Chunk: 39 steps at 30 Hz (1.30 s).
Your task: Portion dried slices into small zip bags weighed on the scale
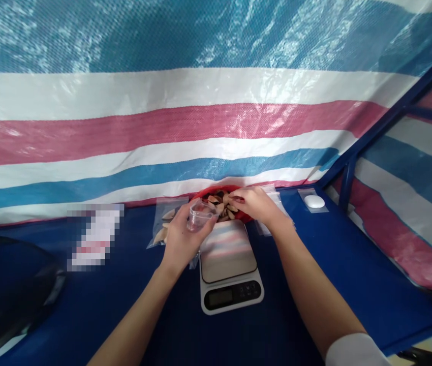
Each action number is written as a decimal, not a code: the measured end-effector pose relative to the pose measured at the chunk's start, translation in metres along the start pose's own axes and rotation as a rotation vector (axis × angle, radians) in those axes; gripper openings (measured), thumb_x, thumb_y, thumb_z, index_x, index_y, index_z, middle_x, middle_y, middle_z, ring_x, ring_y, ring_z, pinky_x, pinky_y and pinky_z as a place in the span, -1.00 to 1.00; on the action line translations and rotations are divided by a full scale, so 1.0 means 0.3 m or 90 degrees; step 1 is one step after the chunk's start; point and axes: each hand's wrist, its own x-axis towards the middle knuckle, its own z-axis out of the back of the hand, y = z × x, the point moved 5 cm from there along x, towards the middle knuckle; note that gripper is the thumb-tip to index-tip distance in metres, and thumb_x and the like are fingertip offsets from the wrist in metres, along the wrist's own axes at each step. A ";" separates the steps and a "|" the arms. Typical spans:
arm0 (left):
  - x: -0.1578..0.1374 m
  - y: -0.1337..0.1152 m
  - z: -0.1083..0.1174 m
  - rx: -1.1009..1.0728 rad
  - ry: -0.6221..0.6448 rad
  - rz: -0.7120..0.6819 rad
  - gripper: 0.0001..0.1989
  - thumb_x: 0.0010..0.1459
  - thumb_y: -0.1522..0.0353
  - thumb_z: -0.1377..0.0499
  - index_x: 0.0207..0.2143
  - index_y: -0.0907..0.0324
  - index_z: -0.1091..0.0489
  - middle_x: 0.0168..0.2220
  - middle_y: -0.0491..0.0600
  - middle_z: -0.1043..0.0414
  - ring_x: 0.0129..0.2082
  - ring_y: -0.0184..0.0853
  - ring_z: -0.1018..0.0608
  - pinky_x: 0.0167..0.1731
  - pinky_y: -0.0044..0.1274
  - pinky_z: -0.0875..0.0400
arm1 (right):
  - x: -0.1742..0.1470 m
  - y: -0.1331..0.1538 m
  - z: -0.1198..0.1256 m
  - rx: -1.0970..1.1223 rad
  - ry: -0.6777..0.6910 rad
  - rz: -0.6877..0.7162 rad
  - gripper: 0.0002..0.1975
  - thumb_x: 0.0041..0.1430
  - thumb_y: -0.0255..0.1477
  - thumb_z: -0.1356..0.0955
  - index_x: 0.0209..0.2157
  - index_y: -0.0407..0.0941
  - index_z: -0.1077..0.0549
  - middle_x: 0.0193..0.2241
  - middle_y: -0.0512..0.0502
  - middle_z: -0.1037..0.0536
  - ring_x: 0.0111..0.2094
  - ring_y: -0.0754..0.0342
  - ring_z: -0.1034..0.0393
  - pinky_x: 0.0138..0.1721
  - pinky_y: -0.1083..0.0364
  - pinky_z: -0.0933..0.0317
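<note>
My left hand is wrapped round a small clear plastic cup, tilted a little, just above the far edge of a kitchen scale. Behind it lies a red bag or bowl full of brown dried slices; which of the two it is, I cannot tell. Over its right side reaches my right hand, fingertips pinched together at a dried slice. The scale has a shiny plate and a dark display on which I can read no figures.
Left of the red container is a clear zip bag with dried slices. More clear bags lie to its right, and a white rounded object sits on a small bag. A black object occupies the left of the blue table. Striped sheeting hangs behind.
</note>
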 end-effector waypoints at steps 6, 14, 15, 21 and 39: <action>0.003 0.012 0.005 -0.010 0.007 0.026 -0.57 0.12 0.13 -0.35 -0.01 0.11 -0.49 -0.07 0.03 -0.61 -0.05 -0.10 -0.63 0.04 -0.24 -0.52 | 0.017 0.059 -0.027 -0.041 -0.007 0.012 -0.77 0.32 -0.41 -0.34 -0.07 -0.04 -0.61 -0.08 -0.11 -0.66 -0.12 -0.04 -0.53 -0.13 0.08 -0.28; 0.007 0.015 0.008 -0.007 0.006 0.022 -0.60 0.12 0.14 -0.35 -0.02 0.09 -0.50 -0.09 0.01 -0.63 -0.05 -0.10 -0.64 0.01 -0.23 -0.54 | 0.021 0.010 -0.043 -0.052 -0.039 -0.013 -0.76 0.34 -0.41 -0.32 -0.06 -0.04 -0.60 -0.03 -0.11 -0.65 -0.07 -0.05 -0.54 -0.07 0.05 -0.31; 0.009 0.018 0.008 -0.009 0.006 0.019 -0.59 0.13 0.13 -0.34 -0.02 0.09 -0.50 -0.09 0.01 -0.63 -0.05 -0.10 -0.64 0.01 -0.23 -0.54 | 0.022 0.017 -0.048 -0.044 -0.043 0.000 -0.75 0.33 -0.40 -0.33 -0.03 -0.04 -0.59 -0.01 -0.10 -0.64 -0.04 -0.05 -0.53 -0.04 0.04 -0.32; 0.013 0.037 0.013 -0.032 0.011 0.031 -0.54 0.13 0.13 -0.35 0.04 0.11 -0.48 -0.05 0.05 -0.62 -0.04 -0.09 -0.64 0.01 -0.25 -0.54 | 0.018 0.076 -0.084 0.004 -0.025 0.085 -0.67 0.33 -0.31 -0.36 0.09 0.01 -0.55 0.12 -0.06 -0.57 0.09 -0.07 -0.48 0.08 0.00 -0.35; 0.009 0.036 0.008 -0.038 0.006 0.029 -0.54 0.13 0.15 -0.35 0.03 0.13 -0.49 -0.02 0.06 -0.61 -0.01 -0.09 -0.63 0.06 -0.24 -0.50 | 0.012 0.070 -0.108 -0.061 -0.050 0.097 -0.62 0.39 -0.35 -0.29 0.17 -0.01 -0.50 0.16 -0.05 -0.54 0.11 -0.06 -0.47 0.06 0.03 -0.36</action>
